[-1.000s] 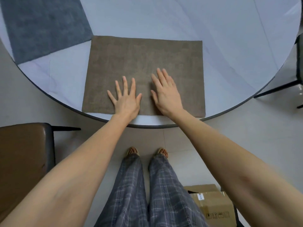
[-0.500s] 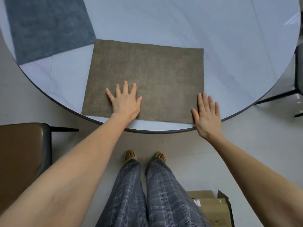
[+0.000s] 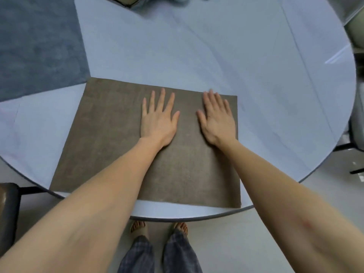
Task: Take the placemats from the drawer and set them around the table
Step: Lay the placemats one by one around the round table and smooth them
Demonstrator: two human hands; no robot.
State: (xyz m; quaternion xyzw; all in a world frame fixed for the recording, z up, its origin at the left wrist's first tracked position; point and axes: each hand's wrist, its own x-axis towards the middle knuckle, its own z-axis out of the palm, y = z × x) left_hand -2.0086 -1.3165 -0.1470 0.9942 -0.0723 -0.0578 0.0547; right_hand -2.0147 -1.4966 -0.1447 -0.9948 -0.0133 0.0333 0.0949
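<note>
Brown placemat (image 3: 110, 142) lies flat on round pale table (image 3: 256, 85), near edge close to table rim. Left hand (image 3: 158, 120) flat on mat, palm down, fingers spread. Right hand (image 3: 217, 119) flat beside it, fingers together, near mat's right edge. Grey-blue placemat (image 3: 37, 46) at far left, corner almost meeting brown mat. Dark chair (image 3: 7, 209) near left. Plaid trousers (image 3: 157, 255) and sandalled feet below table rim.

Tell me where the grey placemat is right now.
In the head view the grey placemat lies at the table's far left, just beyond the brown placemat's far-left corner.
</note>
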